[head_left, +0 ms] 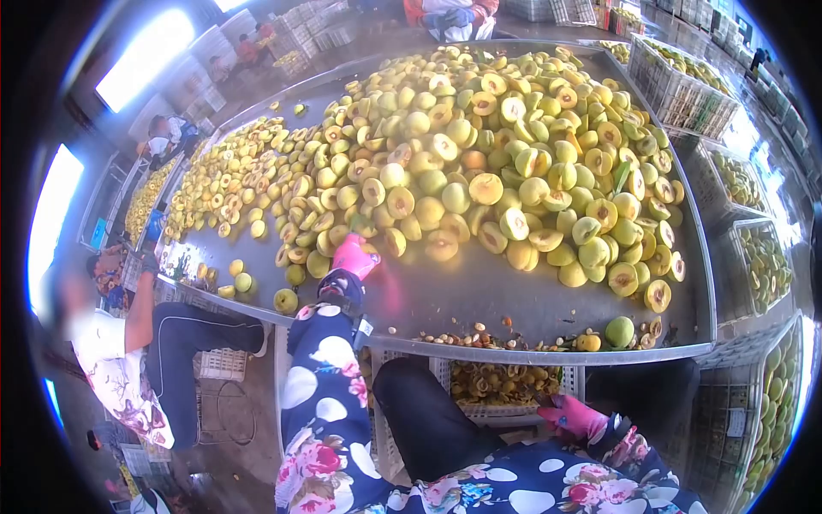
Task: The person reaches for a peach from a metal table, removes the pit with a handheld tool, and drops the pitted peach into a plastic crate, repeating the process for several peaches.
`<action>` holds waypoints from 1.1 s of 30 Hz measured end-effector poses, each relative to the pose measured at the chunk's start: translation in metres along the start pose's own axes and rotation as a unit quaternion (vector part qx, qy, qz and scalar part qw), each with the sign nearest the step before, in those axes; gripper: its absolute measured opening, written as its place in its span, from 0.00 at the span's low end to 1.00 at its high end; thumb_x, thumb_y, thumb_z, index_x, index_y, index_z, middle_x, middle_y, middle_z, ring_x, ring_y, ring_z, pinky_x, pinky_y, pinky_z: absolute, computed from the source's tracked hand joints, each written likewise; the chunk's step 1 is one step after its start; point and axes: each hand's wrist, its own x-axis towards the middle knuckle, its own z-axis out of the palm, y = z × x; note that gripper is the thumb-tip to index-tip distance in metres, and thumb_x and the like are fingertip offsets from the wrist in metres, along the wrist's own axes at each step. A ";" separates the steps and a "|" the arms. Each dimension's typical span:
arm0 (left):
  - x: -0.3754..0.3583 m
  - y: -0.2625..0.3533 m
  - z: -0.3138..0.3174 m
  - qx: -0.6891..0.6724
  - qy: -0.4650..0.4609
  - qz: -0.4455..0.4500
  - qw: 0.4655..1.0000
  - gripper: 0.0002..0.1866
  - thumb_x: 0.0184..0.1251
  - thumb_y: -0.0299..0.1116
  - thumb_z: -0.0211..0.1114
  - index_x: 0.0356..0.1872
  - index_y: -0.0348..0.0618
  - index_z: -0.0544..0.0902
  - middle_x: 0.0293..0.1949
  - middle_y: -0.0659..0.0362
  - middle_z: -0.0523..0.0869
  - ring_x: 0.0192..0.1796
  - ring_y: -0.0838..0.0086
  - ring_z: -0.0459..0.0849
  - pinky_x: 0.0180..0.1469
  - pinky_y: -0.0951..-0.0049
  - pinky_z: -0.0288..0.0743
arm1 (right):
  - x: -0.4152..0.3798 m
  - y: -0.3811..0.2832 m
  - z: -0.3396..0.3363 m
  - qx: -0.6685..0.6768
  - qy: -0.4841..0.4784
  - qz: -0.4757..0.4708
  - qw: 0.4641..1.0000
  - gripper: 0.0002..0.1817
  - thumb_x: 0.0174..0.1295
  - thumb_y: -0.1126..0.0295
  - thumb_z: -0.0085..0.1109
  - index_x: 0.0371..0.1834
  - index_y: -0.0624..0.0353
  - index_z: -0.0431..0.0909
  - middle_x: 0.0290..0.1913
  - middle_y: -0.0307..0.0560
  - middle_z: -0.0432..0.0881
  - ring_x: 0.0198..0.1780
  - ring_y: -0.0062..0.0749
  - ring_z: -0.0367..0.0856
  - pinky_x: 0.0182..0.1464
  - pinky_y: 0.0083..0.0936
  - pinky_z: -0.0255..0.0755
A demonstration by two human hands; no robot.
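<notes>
Left hand (353,255) reaching into halved peaches (479,146), grip unclear; right hand (569,415) loosely curled, empty, above crate (501,409).

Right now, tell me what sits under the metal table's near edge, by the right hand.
Under the metal table stands a white crate holding halved fruit. The right hand, in a pink glove, rests at its front rim. The table edge covers the crate's back; its bottom is hidden.
</notes>
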 end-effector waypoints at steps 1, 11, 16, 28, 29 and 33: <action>-0.002 -0.003 0.002 -0.189 -0.039 -0.014 0.981 0.28 0.57 0.39 0.67 0.57 0.38 0.71 0.51 0.45 0.79 0.52 0.54 0.80 0.53 0.58 0.75 | 0.000 0.000 0.000 0.008 -0.006 0.007 1.000 0.15 0.63 0.61 0.59 0.38 0.60 0.68 0.24 0.41 0.72 0.20 0.21 0.70 0.23 0.19 0.65; -0.177 0.062 0.001 -0.841 -0.240 0.019 0.484 0.27 0.67 0.44 0.54 0.60 0.35 0.67 0.63 0.36 0.64 0.63 0.38 0.65 0.60 0.44 0.68 | -0.048 -0.046 0.020 0.046 -0.104 -0.107 0.988 0.13 0.65 0.59 0.54 0.39 0.56 0.67 0.23 0.35 0.71 0.17 0.16 0.68 0.19 0.14 0.61; -0.226 0.100 0.026 -0.873 -0.228 -0.033 0.430 0.21 0.70 0.41 0.52 0.57 0.38 0.71 0.60 0.42 0.70 0.60 0.46 0.71 0.59 0.47 0.69 | -0.079 -0.081 0.039 0.029 -0.085 -0.180 0.980 0.12 0.66 0.62 0.53 0.45 0.57 0.69 0.23 0.34 0.72 0.17 0.14 0.68 0.18 0.11 0.61; -0.287 0.138 0.079 -0.866 -0.210 0.011 0.454 0.24 0.70 0.35 0.49 0.64 0.35 0.64 0.62 0.46 0.69 0.60 0.56 0.72 0.63 0.56 0.66 | -0.081 -0.093 0.045 0.171 0.011 -0.408 0.897 0.17 0.63 0.68 0.58 0.50 0.64 0.69 0.26 0.37 0.75 0.19 0.15 0.70 0.20 0.12 0.64; -0.289 0.138 0.085 -0.862 -0.206 0.016 0.463 0.24 0.70 0.34 0.49 0.64 0.34 0.64 0.62 0.47 0.70 0.60 0.57 0.72 0.63 0.58 0.66 | -0.072 -0.090 0.043 0.108 0.043 -0.407 0.906 0.17 0.63 0.68 0.58 0.50 0.64 0.69 0.26 0.36 0.75 0.19 0.15 0.70 0.20 0.12 0.64; -0.300 0.147 0.092 -0.806 -0.199 0.039 0.557 0.20 0.69 0.25 0.49 0.61 0.36 0.69 0.55 0.53 0.76 0.56 0.70 0.76 0.60 0.73 0.69 | -0.049 -0.084 0.045 0.060 0.091 -0.409 0.906 0.15 0.61 0.68 0.59 0.46 0.65 0.71 0.28 0.35 0.75 0.20 0.12 0.69 0.20 0.12 0.63</action>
